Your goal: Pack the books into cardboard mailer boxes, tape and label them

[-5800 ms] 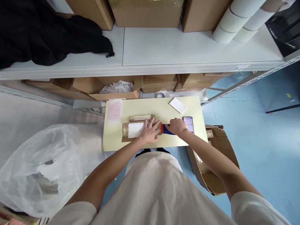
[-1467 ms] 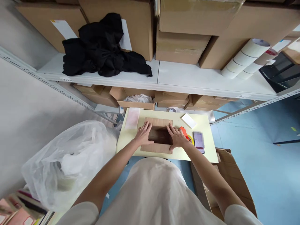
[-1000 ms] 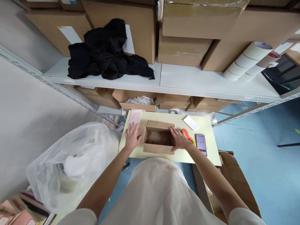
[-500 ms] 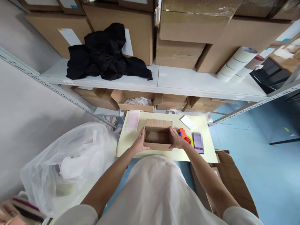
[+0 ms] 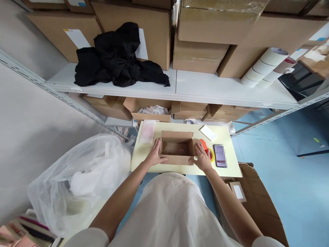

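Note:
A small cardboard box (image 5: pixel 177 160) with its top open stands on the pale yellow tabletop (image 5: pixel 144 164) in front of me. Nothing shows inside it. My left hand (image 5: pixel 154 154) grips the box's left side, fingers along the side and thumb at the front corner. On the opposite side my right hand (image 5: pixel 202 156) holds the right flap, with its thumb near the front corner. Close beyond the right hand are an orange tape dispenser (image 5: pixel 204 144), partly hidden, and a yellow tape roll (image 5: pixel 211 155).
A phone (image 5: pixel 220 155) and a small white box (image 5: pixel 208 132) lie on the right; a pinkish sheet (image 5: pixel 147 131) lies on the left. Behind is a shelf (image 5: pixel 205 85) with cartons, black cloth (image 5: pixel 120 58) and tape rolls (image 5: pixel 267 65). A plastic bag (image 5: pixel 84 178) stands left.
The right flap of the box has swung outward, and my right hand has moved right with it. My left hand stays at the left side. The view has shifted slightly.

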`<state>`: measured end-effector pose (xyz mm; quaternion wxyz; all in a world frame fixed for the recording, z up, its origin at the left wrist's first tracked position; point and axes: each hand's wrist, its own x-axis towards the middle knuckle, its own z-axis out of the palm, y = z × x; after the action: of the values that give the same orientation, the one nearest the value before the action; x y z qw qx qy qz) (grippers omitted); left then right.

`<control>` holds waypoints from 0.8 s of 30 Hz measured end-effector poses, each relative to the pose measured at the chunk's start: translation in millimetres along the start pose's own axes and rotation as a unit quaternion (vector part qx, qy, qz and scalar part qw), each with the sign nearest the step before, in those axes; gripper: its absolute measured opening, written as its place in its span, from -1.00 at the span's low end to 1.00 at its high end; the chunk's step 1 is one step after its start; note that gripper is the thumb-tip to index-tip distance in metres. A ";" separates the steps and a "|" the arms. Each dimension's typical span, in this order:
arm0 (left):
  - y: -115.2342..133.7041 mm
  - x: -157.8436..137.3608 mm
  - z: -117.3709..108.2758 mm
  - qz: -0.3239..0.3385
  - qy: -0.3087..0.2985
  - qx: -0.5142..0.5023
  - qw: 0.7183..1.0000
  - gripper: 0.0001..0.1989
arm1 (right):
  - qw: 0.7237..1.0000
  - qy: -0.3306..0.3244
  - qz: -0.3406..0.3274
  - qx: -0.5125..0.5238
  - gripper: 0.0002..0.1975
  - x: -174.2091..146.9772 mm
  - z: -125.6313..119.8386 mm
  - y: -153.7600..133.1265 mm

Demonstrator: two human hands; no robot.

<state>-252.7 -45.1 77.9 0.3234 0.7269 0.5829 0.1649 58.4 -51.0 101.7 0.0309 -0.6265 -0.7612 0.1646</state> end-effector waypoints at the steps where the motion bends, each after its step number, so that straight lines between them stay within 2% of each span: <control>1: -1.2 -0.6 -2.1 -0.001 0.005 0.006 1.000 0.15 | 1.000 0.008 0.009 -0.002 -0.21 -1.8 -0.1 -1.7; 6: -9.6 -7.1 -9.6 -0.023 0.035 -0.005 0.999 -0.05 | 0.999 0.012 0.032 -0.009 -0.10 -8.5 5.0 -11.6; 9: -21.5 -8.2 -13.5 -0.055 0.082 -0.043 0.994 -0.30 | 0.998 0.033 0.038 -0.024 -0.05 -8.9 9.6 -15.6; 11: -33.9 -3.4 -17.9 -0.101 0.139 -0.066 0.983 -0.46 | 0.998 0.048 0.038 -0.034 -0.06 -7.6 12.0 -16.8; 14: -56.8 16.4 -27.8 -0.227 0.199 -0.064 0.951 -0.54 | 0.997 0.056 0.037 -0.043 -0.09 -6.5 14.1 -18.0; 17: -78.7 48.9 -35.5 -0.335 0.179 -0.033 0.925 -0.49 | 0.996 0.056 0.045 -0.051 -0.09 -7.9 15.1 -19.6; 21: -98.6 91.6 -31.1 -0.412 0.153 -0.018 0.898 -0.31 | 0.996 0.046 0.055 -0.056 -0.07 -11.8 15.8 -22.0; 24: -109.6 112.8 -22.6 -0.455 0.129 -0.002 0.881 -0.18 | 0.996 0.035 0.062 -0.058 -0.08 -14.2 15.8 -22.9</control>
<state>-317.8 81.0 6.5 0.2865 0.3530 0.8858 0.0927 35.8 -71.6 95.6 0.0109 -0.6785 -0.7278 0.0991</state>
